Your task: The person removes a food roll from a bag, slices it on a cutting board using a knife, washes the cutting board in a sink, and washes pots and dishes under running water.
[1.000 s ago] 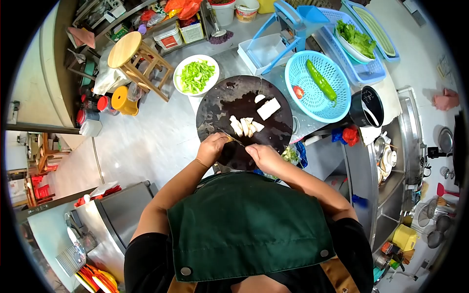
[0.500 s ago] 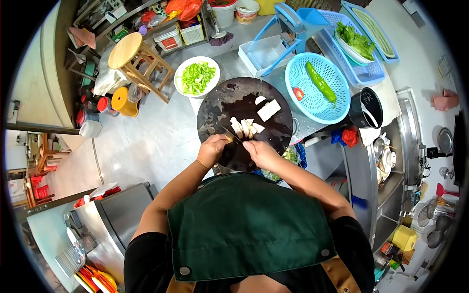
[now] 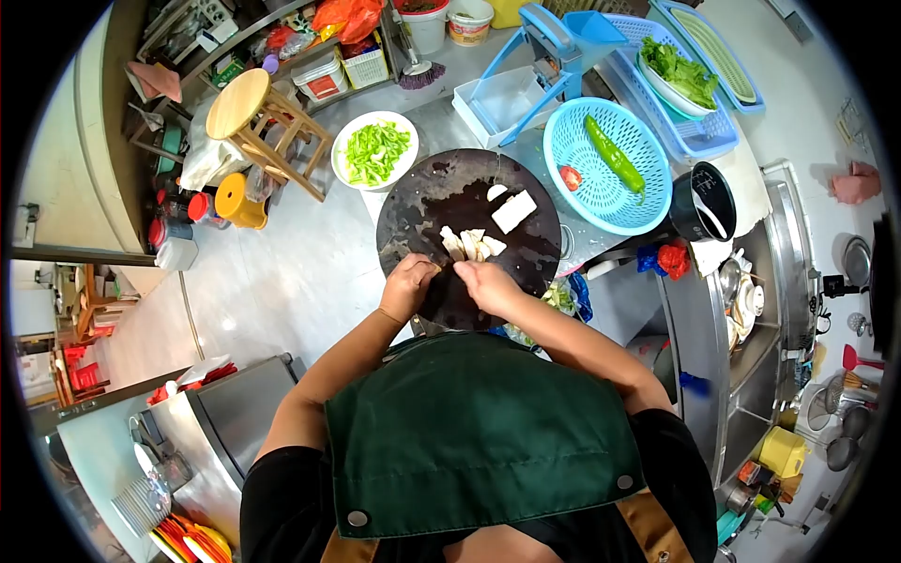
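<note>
A round dark chopping board [image 3: 413,206] lies in front of me. Over its near edge, my left hand [image 3: 406,286] is closed on a small tan piece, mostly hidden by the fingers. Close beside it, my right hand [image 3: 488,287] is closed round a knife, seen nearly edge-on; its handle is covered by the hand. Just beyond the hands sits a cluster of pale cut pieces [image 3: 471,245]. Farther back on the board are a white rectangular block [image 3: 513,213] and a small white rounded piece [image 3: 496,192].
A white bowl of cut green peppers [image 3: 375,153] stands beyond the board's left side. To the right, a blue colander [image 3: 563,202] holds a long green pepper [image 3: 615,155] and a red piece [image 3: 571,177]. A black pot [image 3: 690,216] and a sink [image 3: 765,328] lie farther right; a wooden stool [image 3: 239,103] stands left.
My right hand has shifted slightly left, nearer my left hand. The knife's thin dark line, plain between the hands before, is now barely visible. The cut pieces stay put.
</note>
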